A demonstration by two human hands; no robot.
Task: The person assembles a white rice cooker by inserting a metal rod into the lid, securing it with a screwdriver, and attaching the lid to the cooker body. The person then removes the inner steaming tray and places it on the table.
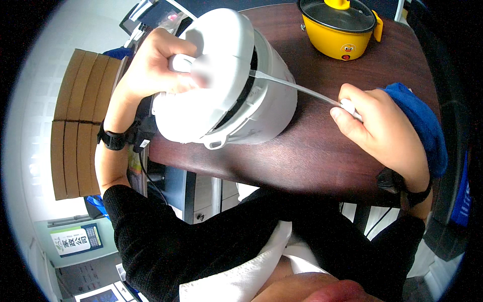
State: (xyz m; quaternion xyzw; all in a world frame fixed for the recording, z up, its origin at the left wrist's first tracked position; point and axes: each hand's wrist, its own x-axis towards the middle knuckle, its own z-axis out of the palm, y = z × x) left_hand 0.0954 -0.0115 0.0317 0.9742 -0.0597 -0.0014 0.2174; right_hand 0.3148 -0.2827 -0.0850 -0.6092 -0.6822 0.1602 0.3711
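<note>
A white, rounded pot-like appliance stands on the dark wooden table, its white lid tilted so that a dark gap shows along the right side. My left hand is closed around a white rounded handle at the lid; a blurred patch hides part of it. In my right hand is the white grip of a long, thin, pale tool. Its slightly wider far end reaches the gap beneath the lid; I cannot make out whether the tip goes inside.
A yellow electric pot with a dark lid is at the table's far side. Blue cloth lies beside my right forearm. Brown cardboard boxes are stacked at the left. The table's near edge runs before my lap.
</note>
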